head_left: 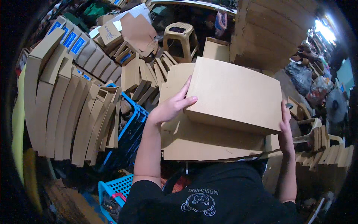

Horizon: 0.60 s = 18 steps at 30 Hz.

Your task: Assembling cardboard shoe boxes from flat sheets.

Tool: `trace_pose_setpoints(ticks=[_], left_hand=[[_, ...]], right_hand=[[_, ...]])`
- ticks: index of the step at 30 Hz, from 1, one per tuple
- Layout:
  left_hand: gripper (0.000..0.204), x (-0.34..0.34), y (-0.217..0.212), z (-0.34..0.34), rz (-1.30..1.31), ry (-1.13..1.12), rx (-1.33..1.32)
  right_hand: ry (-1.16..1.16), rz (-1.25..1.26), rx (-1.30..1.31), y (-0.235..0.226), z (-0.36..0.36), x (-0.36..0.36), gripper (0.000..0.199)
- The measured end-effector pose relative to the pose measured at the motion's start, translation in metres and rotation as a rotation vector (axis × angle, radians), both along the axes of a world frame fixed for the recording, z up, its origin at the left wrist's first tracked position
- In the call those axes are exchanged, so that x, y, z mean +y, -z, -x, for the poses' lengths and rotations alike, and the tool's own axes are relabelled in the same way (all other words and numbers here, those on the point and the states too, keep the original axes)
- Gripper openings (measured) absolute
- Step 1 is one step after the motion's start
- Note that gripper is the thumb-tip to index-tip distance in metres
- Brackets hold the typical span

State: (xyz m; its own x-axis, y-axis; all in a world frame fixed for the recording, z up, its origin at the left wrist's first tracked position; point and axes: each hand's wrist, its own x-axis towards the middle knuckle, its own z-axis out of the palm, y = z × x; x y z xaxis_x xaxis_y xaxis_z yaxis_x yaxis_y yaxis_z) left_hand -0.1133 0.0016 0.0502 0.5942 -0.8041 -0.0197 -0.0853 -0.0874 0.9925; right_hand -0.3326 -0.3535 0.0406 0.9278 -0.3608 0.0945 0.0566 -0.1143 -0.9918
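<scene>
Box [235, 93], plain brown cardboard, sits mid-frame on a flat cardboard sheet [209, 143], its long axis running from 9 to 3 o'clock. Left hand [171, 106] clasps its 9 o'clock end, fingers spread over the top; right hand [286, 128] presses its 3 o'clock end. Blue crate [130, 134] stands at 8 o'clock, stool [181, 33] at 12.

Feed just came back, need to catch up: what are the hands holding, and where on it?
A plain cardboard box: left hand on its left end, right hand on its right end.
</scene>
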Motion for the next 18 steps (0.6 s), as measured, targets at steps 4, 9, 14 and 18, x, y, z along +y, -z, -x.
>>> trace_pose_setpoints(ticks=[4,9,14,18], left_hand=[[0.091,0.002,0.003,-0.002,-0.100,-0.017,-0.077],[0.083,0.002,0.017,0.000,-0.122,-0.074,0.048],[0.075,0.015,0.038,-0.009,-0.184,-0.159,-0.046],[0.082,-0.012,-0.015,-0.009,0.039,-0.210,0.068]], right_hand=[[-0.024,0.734,0.193,-0.024,-0.003,-0.015,0.077],[0.025,0.958,0.076,-0.075,-0.035,-0.019,0.081],[-0.067,1.033,0.344,-0.019,-0.068,-0.030,0.096],[-0.061,1.043,0.326,-0.012,-0.076,-0.019,0.098]])
